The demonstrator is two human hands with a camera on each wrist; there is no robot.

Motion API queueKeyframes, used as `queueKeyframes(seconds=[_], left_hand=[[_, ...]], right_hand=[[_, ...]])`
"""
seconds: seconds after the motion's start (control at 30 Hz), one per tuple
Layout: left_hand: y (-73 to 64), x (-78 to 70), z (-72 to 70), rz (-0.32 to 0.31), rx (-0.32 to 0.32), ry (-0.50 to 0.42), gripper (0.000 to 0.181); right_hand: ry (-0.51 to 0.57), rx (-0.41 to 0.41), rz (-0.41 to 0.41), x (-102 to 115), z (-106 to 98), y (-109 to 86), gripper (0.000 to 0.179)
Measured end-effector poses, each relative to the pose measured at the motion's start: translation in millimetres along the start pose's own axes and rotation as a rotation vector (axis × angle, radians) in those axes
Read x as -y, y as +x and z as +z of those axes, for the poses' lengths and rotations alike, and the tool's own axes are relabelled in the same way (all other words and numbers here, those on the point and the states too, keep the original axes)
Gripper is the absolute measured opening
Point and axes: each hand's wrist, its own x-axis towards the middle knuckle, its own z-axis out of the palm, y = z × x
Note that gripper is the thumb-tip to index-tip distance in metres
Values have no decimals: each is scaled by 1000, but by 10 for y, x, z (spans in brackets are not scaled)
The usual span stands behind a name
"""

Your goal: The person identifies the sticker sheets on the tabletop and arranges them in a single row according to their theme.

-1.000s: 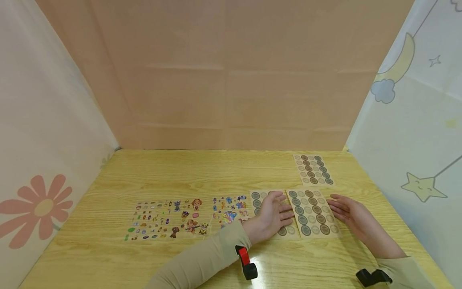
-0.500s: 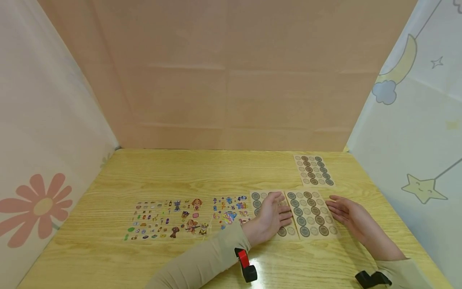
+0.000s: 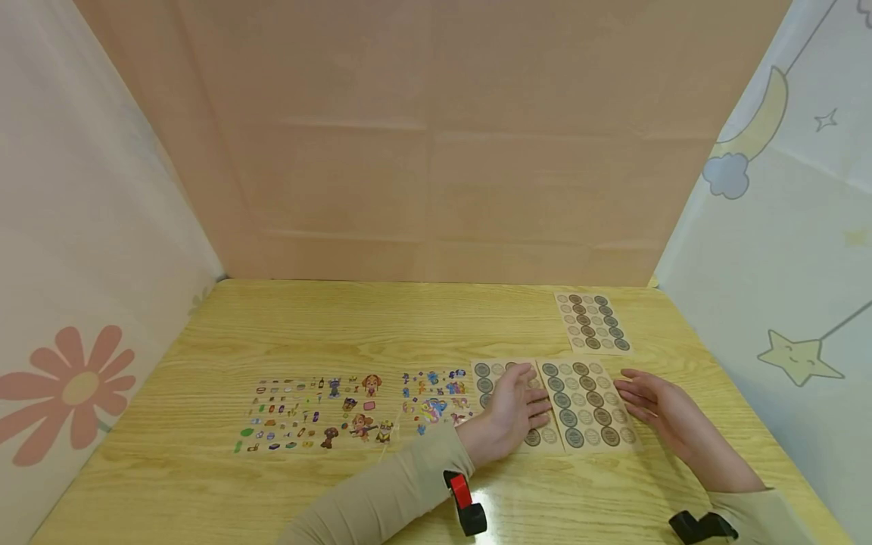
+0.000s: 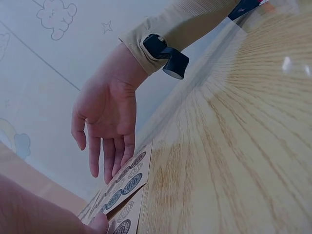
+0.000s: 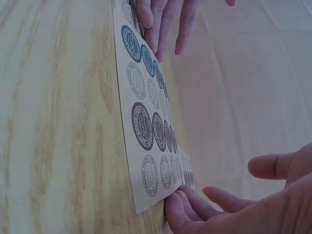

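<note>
A beige sheet of round seal stickers (image 3: 587,401) lies flat between the two hands, in rows of dark and pale circles. My left hand (image 3: 507,412) is over a similar sticker sheet (image 3: 485,378) just left of it, fingers extended toward the seam and covering much of that sheet. At the other side, my right hand (image 3: 664,409) stands on edge with its fingertips at the sheet's right border. In the right wrist view, the right fingers (image 5: 187,207) touch or nearly touch the sheet's edge (image 5: 151,185). Neither hand grips anything.
Behind, at the right, lies another seal sticker sheet (image 3: 593,323). Left of the left hand are a clear sheet of colourful pony stickers (image 3: 432,397) and a clear sheet of cartoon stickers (image 3: 316,415). Cloth walls enclose the wooden table (image 3: 395,325) at the back and sides.
The seal sheet between the hands has shifted slightly left, closer to the neighbouring sheet, with the right hand moving slightly left too. The left hand has barely moved.
</note>
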Motion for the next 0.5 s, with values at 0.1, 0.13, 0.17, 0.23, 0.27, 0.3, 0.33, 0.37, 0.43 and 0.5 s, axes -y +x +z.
queueKeyframes(seconds=[0.1, 0.13, 0.17, 0.23, 0.27, 0.3, 0.33, 0.37, 0.43, 0.5], left_hand=[[-2, -4, 8, 3, -2, 0, 74], [-1, -3, 10, 3, -5, -2, 74], [1, -2, 12, 4, -7, -4, 75], [3, 0, 16, 4, -8, -7, 75], [3, -2, 18, 5, -10, -6, 75], [5, 0, 19, 5, -12, -6, 75], [6, 0, 20, 5, -14, -7, 75], [9, 1, 18, 4, -16, -6, 75], [10, -1, 18, 7, -20, 0, 75], [16, 3, 11, 7, -20, 2, 75]], right_hand=[[-5, -3, 1, 3, 6, 2, 60], [-6, -4, 2, 3, 8, 3, 60], [-9, -4, 3, 2, 9, 5, 60], [-12, -7, 6, 0, 11, 8, 60], [-16, -6, 6, -2, 10, 8, 60], [-19, -7, 5, -3, 10, 9, 59], [-22, -7, 3, -5, 8, 10, 59], [-24, -5, 1, -7, 6, 11, 59], [-20, -1, -2, -9, 2, 10, 59], [-12, 6, -6, -11, -2, 8, 60]])
